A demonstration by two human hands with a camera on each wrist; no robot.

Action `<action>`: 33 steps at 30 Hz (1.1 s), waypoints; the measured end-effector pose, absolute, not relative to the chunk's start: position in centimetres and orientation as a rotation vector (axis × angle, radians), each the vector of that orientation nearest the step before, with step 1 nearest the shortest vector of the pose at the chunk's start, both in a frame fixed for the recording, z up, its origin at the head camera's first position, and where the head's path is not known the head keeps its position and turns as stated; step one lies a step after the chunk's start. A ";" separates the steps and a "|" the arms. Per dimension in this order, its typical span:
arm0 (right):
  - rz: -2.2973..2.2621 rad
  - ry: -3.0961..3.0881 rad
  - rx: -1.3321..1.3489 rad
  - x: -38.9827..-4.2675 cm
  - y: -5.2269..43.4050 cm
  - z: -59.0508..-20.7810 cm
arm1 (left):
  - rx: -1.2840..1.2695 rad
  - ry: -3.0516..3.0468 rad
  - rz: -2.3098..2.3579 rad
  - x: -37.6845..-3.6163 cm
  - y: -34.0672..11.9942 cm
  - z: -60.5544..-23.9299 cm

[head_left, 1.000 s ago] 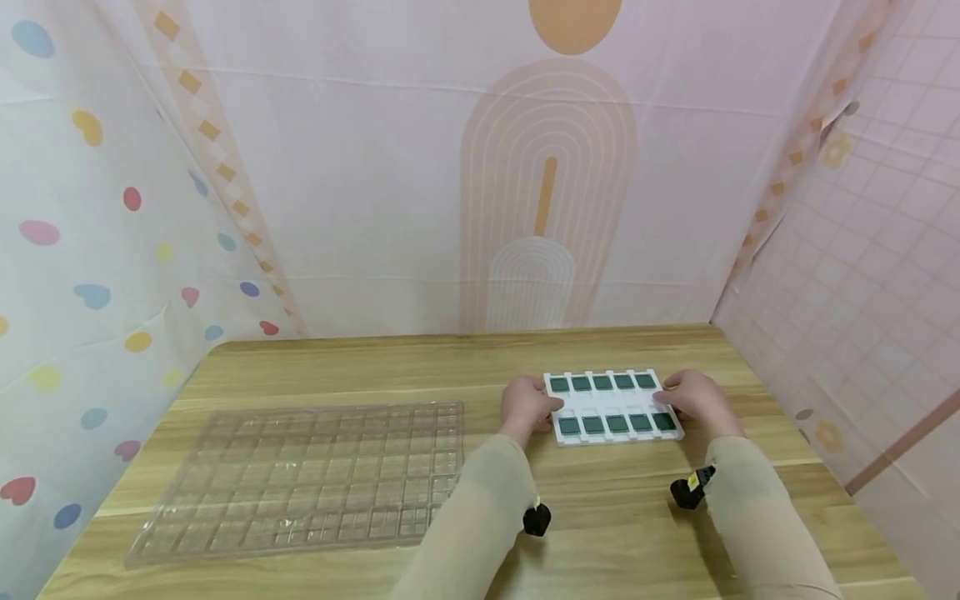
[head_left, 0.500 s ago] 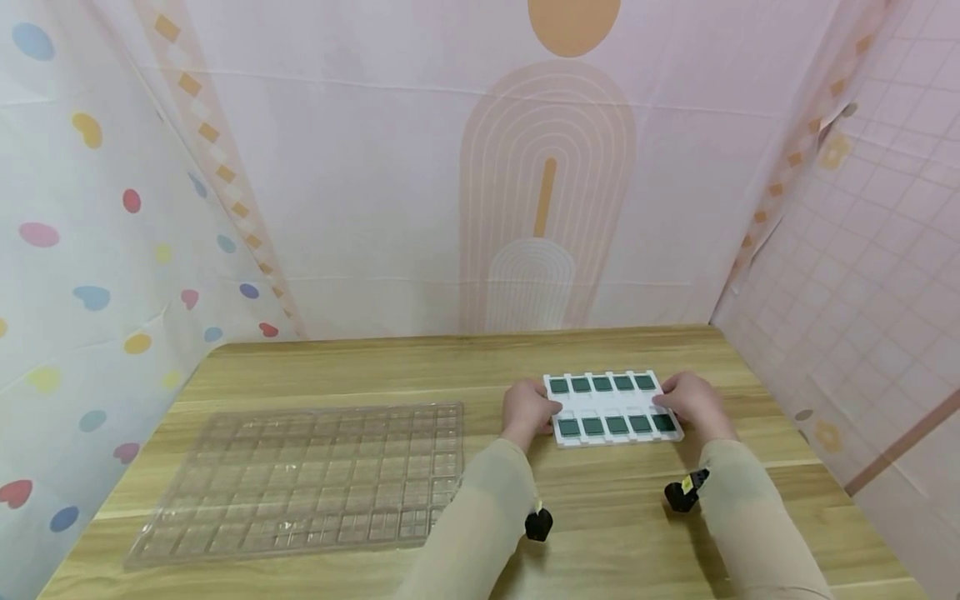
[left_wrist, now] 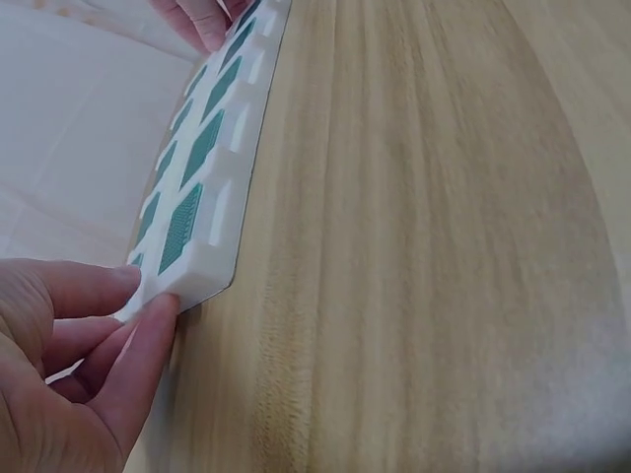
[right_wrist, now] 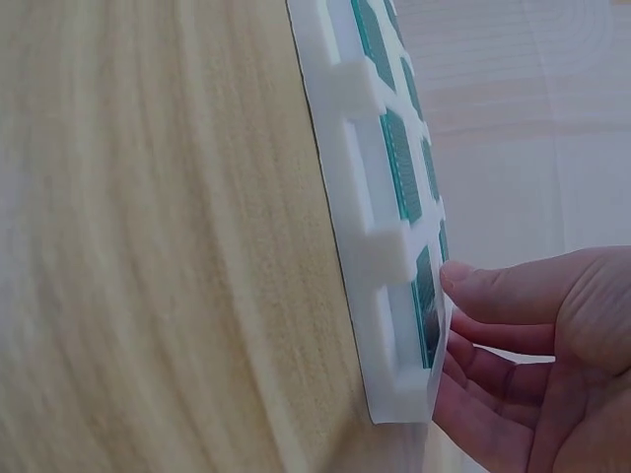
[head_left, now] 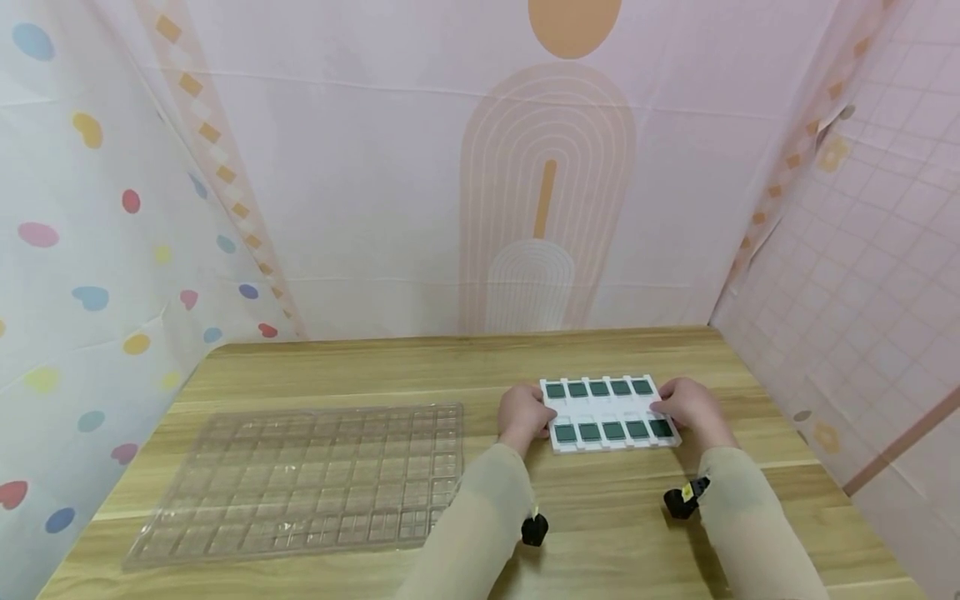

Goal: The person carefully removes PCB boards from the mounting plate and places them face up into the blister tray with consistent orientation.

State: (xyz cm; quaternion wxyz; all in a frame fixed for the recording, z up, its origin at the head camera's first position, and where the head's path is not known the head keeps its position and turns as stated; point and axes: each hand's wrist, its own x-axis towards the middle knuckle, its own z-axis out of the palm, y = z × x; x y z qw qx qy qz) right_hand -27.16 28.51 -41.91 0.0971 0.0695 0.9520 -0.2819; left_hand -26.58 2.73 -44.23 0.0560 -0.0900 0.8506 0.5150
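Pinching a white foam tray (head_left: 609, 412) of green chips at both ends, left hand (head_left: 522, 414) and right hand (head_left: 691, 408) (fingers curled) could tip chips onto the bench (head_left: 360, 375) if it tilts.

Too small to read: the dark green square chips (head_left: 589, 432) in the white foam tray (head_left: 609, 409). Hidden behind the tray's ends: most fingers (right_wrist: 480, 360) of both hands.

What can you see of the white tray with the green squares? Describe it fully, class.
The white tray is a flat rectangular slab, foam-like in look, lying flat on the wooden table at its right side. It holds two rows of five dark green squares in recesses, with small notches along its long edges. The left hand grips its left end, the right hand its right end, thumbs on top and fingers at the edge.
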 end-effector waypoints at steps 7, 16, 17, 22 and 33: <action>-0.842 2.815 0.182 -27.1 28.6 -42.2 | -0.301 2.593 1.575 -26.7 2.5 -44.8; -0.835 2.845 0.155 -26.8 28.5 -42.3 | -0.260 2.587 1.605 -26.3 2.3 -44.9; -0.846 2.845 0.156 -26.8 28.6 -42.4 | -0.257 2.589 1.605 -26.2 2.3 -44.8; -0.843 2.854 0.151 -26.5 28.5 -42.5 | -0.238 2.587 1.610 -26.1 2.1 -44.9; -0.832 2.860 0.128 -26.0 28.0 -42.7 | -0.202 2.594 1.567 -25.8 1.2 -45.0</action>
